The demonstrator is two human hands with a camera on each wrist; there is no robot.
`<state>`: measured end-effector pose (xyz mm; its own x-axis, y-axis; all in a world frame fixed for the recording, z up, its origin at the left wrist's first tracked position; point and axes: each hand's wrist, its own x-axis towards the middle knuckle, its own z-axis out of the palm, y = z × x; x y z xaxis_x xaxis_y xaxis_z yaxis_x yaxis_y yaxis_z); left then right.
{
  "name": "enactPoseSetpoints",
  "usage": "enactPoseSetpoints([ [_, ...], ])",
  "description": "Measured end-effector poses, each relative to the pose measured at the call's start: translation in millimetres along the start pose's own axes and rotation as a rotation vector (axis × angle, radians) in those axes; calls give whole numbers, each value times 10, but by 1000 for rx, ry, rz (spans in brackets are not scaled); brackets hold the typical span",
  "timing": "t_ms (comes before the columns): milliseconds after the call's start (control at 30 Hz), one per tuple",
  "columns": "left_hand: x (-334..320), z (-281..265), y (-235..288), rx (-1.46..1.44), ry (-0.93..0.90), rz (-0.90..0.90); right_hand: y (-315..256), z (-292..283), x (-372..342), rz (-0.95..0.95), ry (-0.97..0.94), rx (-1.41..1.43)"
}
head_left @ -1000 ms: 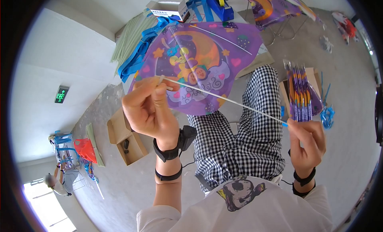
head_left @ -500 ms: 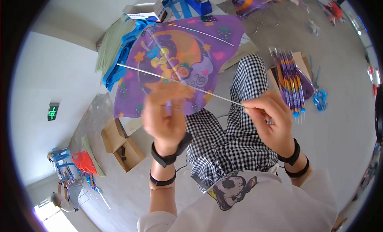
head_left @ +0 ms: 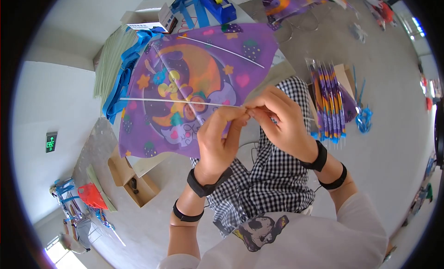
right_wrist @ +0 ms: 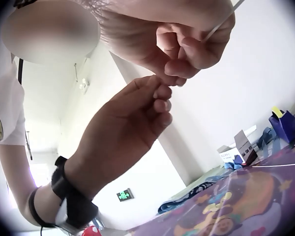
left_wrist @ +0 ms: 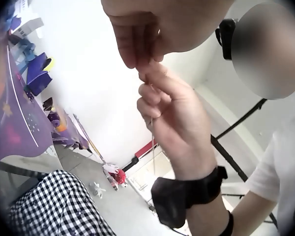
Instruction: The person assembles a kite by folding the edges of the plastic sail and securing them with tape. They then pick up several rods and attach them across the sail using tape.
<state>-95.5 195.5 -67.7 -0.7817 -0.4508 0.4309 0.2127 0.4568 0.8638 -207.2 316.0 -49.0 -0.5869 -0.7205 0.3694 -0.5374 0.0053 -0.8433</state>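
Note:
A thin white rod [head_left: 155, 100] runs from the left, over a purple printed kite [head_left: 252, 35], to the fingers of both hands. My left hand [head_left: 217, 137] and right hand [head_left: 284, 123] meet fingertip to fingertip, pinching the rod. In the left wrist view a length of the rod [left_wrist: 153, 142] hangs below the right hand [left_wrist: 179, 115]. Seen from the right wrist, the rod [right_wrist: 223, 22] sticks out past the right hand's curled fingers, while the left hand [right_wrist: 120, 128] touches those fingertips. The pinched spot itself is hidden by the fingers.
Behind the kite stand a white box [head_left: 150, 20] and a blue tape dispenser [head_left: 219, 7]. Blue strips [head_left: 122, 84] and pale green rods [head_left: 108, 60] lie left. Bundled purple packets [head_left: 328, 100] sit right, and a cardboard box [head_left: 134, 181] stands on the floor.
The hands were far apart with the rod stretched between them. The right hand has moved left and the left hand has joined it; the rod's free end now points left over the kite.

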Motion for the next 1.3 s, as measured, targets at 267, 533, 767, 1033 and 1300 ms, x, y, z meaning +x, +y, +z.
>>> enactPoseSetpoints([
  [267, 735, -661, -1501, 549, -164, -293, 1628, 38, 1300, -119, 116, -258],
  [533, 1153, -771, -2422, 802, -465, -212, 2661, 340, 1483, 152, 14, -212],
  [767, 1381, -261, -2540, 894, -502, 145, 2783, 523, 1474, 200, 9, -230],
  [1033, 1221, -424, -2352, 910, -577, -16, 2843, 539, 1468, 157, 7, -227],
  [1300, 1521, -83, -2339, -435, 116, -859, 2627, 557, 1482, 34, 10, -40],
])
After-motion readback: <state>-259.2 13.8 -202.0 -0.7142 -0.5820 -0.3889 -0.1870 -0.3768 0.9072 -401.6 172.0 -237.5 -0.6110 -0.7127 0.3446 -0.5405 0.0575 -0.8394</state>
